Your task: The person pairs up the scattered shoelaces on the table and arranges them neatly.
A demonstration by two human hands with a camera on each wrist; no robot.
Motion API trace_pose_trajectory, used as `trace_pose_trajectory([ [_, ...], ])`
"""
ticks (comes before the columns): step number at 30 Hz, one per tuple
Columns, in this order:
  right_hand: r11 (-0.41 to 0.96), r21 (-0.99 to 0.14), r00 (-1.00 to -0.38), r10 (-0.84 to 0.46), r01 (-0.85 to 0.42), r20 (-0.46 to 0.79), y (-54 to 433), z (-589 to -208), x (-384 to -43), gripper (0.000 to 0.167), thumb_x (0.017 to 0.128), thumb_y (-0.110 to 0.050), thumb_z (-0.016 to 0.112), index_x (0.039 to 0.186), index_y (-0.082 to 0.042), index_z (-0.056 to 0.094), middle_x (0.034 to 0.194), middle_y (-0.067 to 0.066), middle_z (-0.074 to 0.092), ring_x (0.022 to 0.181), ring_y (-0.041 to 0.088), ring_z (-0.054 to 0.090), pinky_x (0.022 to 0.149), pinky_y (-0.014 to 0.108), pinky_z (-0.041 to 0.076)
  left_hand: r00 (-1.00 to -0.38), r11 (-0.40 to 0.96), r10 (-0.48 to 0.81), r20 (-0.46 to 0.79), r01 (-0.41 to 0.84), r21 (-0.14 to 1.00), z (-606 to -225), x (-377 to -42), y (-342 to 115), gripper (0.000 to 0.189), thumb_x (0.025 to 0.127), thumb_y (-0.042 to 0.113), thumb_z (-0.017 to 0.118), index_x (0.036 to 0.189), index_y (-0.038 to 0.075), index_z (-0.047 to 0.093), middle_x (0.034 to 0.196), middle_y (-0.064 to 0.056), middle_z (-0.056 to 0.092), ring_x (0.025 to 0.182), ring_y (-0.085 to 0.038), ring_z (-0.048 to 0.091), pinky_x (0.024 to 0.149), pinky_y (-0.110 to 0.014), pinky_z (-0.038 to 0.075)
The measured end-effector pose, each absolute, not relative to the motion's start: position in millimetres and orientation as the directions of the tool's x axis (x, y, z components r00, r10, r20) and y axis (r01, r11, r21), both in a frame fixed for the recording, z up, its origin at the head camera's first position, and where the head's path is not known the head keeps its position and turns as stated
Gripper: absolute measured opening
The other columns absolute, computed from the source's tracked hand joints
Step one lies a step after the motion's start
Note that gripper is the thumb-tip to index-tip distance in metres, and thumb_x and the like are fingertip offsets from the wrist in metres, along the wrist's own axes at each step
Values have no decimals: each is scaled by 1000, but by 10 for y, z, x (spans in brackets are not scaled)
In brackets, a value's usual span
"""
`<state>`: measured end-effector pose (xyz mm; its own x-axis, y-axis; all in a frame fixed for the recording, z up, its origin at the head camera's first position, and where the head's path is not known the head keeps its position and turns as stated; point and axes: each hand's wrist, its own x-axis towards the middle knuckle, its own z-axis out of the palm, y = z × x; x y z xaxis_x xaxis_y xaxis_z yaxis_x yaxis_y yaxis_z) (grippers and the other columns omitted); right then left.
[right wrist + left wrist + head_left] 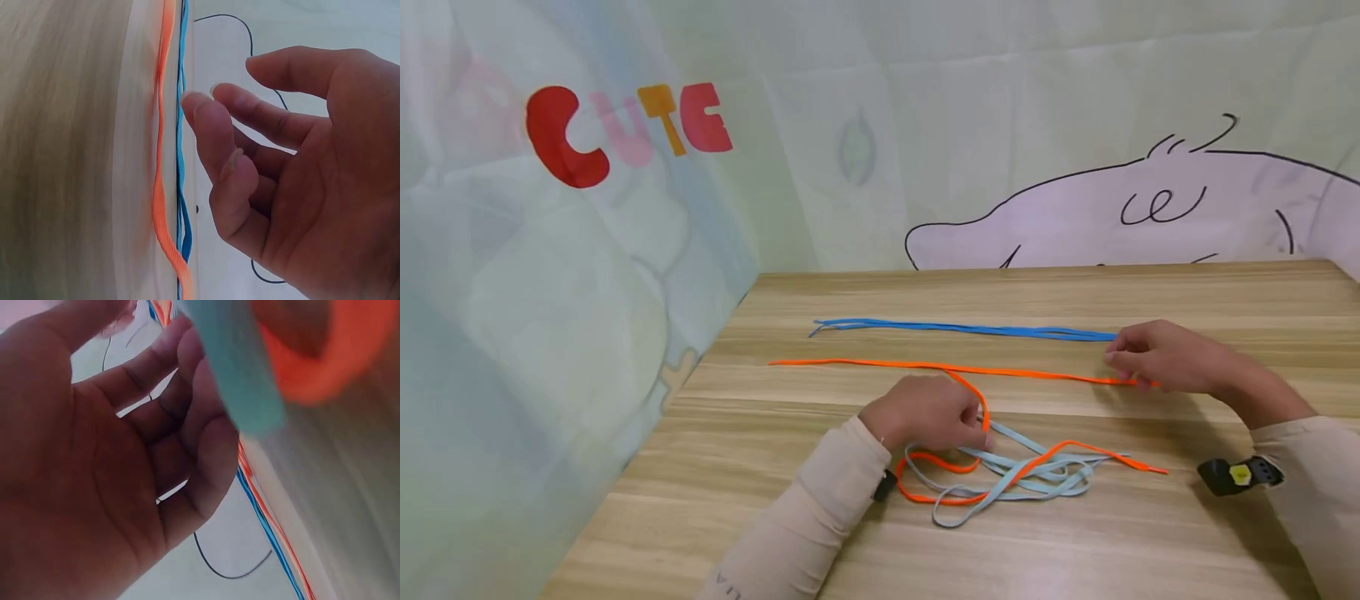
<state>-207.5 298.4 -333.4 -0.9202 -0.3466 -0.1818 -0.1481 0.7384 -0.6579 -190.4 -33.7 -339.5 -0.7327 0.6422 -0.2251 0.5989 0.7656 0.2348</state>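
An orange shoelace [865,362] stretches nearly straight across the table, below a pair of blue shoelaces [970,329]. My right hand [1165,358] hovers at the right ends of both; the right wrist view shows its fingers loosely bent, thumb apart and nothing between them. Closer to me, pale grey-blue shoelaces [1030,483] lie in a loose tangle with another orange shoelace [943,502] looped through them. Over the left side of this tangle is my left hand [928,408], beside a strand of orange. Its fingers [169,450] bend loosely, with a pale loop close to the camera.
The wooden table [722,492] ends at a printed fabric backdrop [827,192] along the back and left. A black wrist strap [1240,475] sits on the right forearm.
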Motion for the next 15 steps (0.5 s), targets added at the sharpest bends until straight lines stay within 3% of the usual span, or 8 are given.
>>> trace_pose_trajectory([
  [3, 729, -669, -914, -359, -149, -187, 2980, -3337, -2077, 23, 103, -26, 56, 107, -3, 62, 86, 3, 59, 72, 20, 56, 57, 32, 46, -723, 768, 641, -258, 606, 209, -3402, -1846, -298, 36, 90, 49, 69, 69, 24, 57, 59, 13, 47, 56, -6, 46, 51, -26, 33],
  [6, 719, -679, -908, -372, -149, -194, 2972, -3334, -2076, 24, 103, -26, 56, 108, -2, 61, 86, 4, 59, 73, 20, 56, 57, 32, 46, -709, 764, 644, -288, 618, 185, -3381, -1801, -280, 26, 90, 33, 68, 68, 24, 58, 58, 13, 46, 54, -6, 43, 51, -26, 32],
  [10, 711, -687, -901, -385, -151, -201, 2963, -3334, -2071, 25, 103, -25, 56, 109, -2, 61, 86, 4, 59, 74, 20, 56, 57, 32, 47, -693, 759, 643, -325, 631, 157, -3349, -1755, -269, 19, 83, 19, 63, 66, 24, 58, 58, 13, 45, 54, -7, 41, 51, -26, 30],
  [15, 705, -691, -896, -397, -159, -199, 2961, -3329, -2046, 23, 103, -24, 57, 108, -2, 61, 86, 5, 59, 74, 20, 56, 57, 33, 47, -651, 733, 676, -346, 645, 218, -3327, -1761, -278, 18, 79, 12, 60, 66, 23, 57, 59, 12, 46, 54, -7, 41, 51, -25, 29],
])
